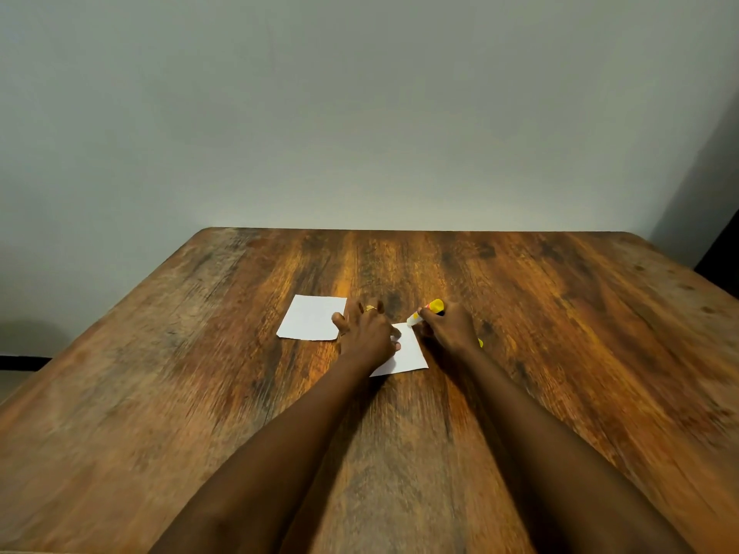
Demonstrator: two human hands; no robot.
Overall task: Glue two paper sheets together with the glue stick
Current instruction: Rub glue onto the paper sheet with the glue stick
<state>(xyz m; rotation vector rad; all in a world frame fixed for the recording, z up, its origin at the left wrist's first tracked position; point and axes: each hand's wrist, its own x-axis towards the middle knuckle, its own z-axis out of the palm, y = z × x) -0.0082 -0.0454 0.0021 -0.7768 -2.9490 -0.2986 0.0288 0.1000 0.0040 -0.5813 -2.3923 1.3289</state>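
Note:
Two small white paper sheets lie on the wooden table [560, 353]. The left sheet [310, 318] lies flat and uncovered. The right sheet [412, 351] is partly hidden under my hands. My left hand [366, 331] presses on the right sheet's left part with spread fingers; a ring sits on one finger. My right hand [448, 327] grips a yellow glue stick [430, 309], its whitish tip pointing down-left at the sheet's far edge. A small yellow bit, likely the cap [480, 343], shows just behind my right wrist.
The table's far edge meets a plain pale wall [360, 113]. A dark object [724, 257] stands past the table's far right corner.

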